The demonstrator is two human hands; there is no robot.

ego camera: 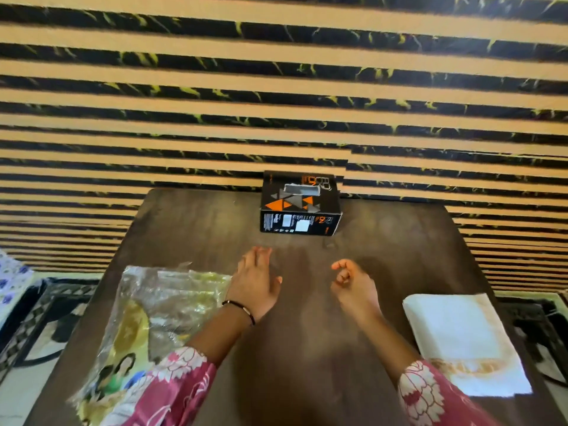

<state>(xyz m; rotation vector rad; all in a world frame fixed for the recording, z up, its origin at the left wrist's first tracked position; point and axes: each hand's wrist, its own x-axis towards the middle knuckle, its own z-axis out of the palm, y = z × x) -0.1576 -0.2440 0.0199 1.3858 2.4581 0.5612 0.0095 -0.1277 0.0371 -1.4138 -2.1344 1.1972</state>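
Dark wooden table (384,241) bears a black box (299,204), striped wall (276,87) behind

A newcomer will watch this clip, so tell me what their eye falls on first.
The wall of tan and black stripes fills the upper half. A black box with orange triangles stands at the far edge of the dark table. Nearer, the left hand and right hand are over the table, between a plastic packet and a folded white cloth.
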